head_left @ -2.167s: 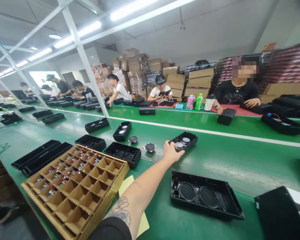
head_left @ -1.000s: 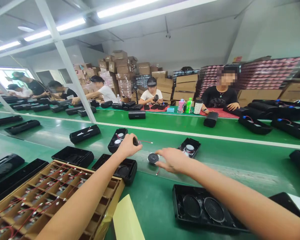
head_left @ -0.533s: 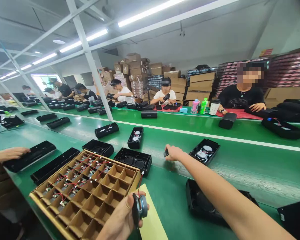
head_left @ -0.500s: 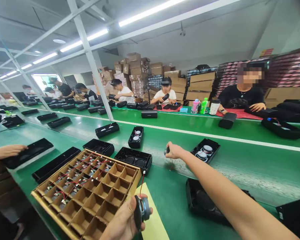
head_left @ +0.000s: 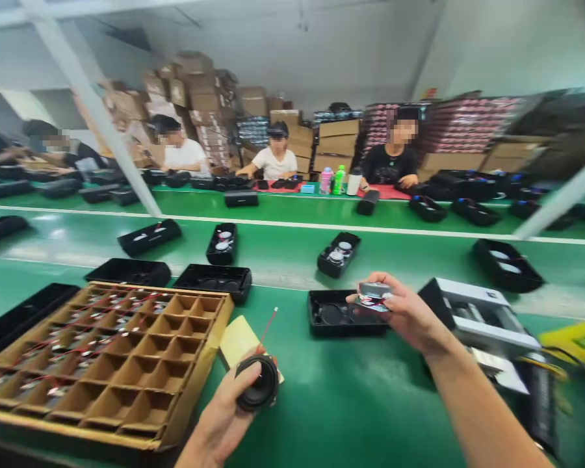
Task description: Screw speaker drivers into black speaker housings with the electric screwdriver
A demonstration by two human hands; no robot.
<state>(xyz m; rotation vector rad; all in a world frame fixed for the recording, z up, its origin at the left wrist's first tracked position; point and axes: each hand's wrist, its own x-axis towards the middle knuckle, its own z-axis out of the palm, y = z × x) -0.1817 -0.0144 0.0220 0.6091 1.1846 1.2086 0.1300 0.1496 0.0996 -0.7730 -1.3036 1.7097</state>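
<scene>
My left hand [head_left: 221,406] grips a round black speaker driver [head_left: 259,389], its cone face turned up toward me. A thin red wire with a small white plug [head_left: 269,326] sticks up from it. A second speaker driver [head_left: 373,292] is held in the fingers of my right hand [head_left: 414,318], its metal side showing. That hand is over the right end of an open black speaker housing [head_left: 327,320], whose left round opening is in sight. Whether the driver touches the housing I cannot tell. Yellow paper [head_left: 238,338] lies behind my left hand.
A divided cardboard box [head_left: 195,390] on the left holds several wired drivers in its far-left cells. Black housings [head_left: 212,276] stand behind it. Housings with drivers [head_left: 338,253] sit on the green belt. A white-and-black unit [head_left: 482,312] stands right. Co-workers [head_left: 275,159] sit across.
The view has swung right. My right hand has brought its driver from above the belt to the near black housing. My left hand has turned its driver cone-up.
</scene>
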